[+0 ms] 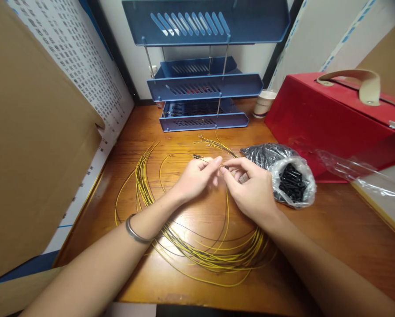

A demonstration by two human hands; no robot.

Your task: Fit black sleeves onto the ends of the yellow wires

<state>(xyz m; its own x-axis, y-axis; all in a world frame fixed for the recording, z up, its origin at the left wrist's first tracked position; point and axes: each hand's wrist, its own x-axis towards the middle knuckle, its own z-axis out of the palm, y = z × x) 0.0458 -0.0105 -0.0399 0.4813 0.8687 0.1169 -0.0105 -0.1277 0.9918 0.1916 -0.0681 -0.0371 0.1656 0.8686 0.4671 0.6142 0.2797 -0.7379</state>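
My left hand [200, 177], with a dark bangle [134, 231] on the forearm, pinches a thin wire between thumb and fingers. A dark-tipped wire end [196, 156] sticks out beyond it to the left. Close beside it, my right hand [252, 187] has thumb and forefinger closed on the wire too; the exact contact is partly hidden by the fingers. Under both hands a loose coil of yellow and black wires [213, 259] is spread on the wooden table [184, 293]. Several wire ends [206, 140] with small tips lie just past the hands.
An open plastic bag of small black tubular pieces [292, 182] stands right of my right hand. Behind it are a red box [319, 119] with a beige handle and a paper cup [263, 105]. A blue tiered tray [204, 122] stands at the back, cardboard [35, 145] at left.
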